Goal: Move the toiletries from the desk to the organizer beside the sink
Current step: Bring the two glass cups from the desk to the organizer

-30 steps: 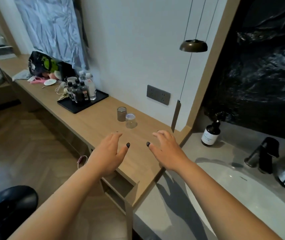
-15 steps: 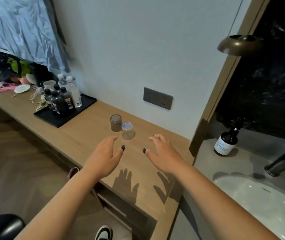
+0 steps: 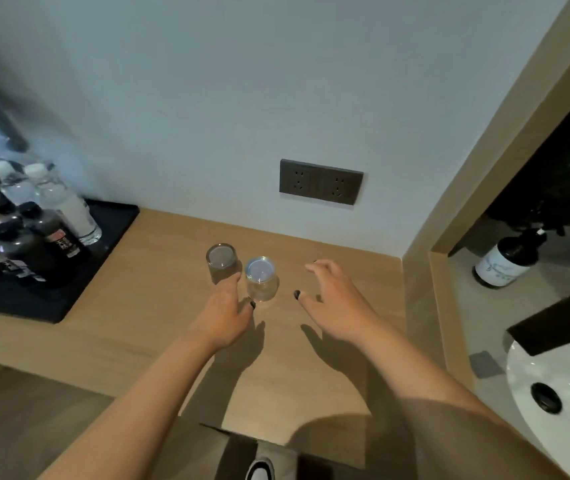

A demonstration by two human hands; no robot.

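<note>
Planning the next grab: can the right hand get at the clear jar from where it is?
Probably yes. The right hand hangs open just right of the clear jar, with bare desk between them; the left hand crowds only its other side.

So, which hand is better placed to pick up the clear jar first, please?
The left hand. Its fingers already reach beside the clear jar, thumb close to the base, next to the dark jar. The right hand is open too, but a clear gap of desk separates it from the jar.
</note>
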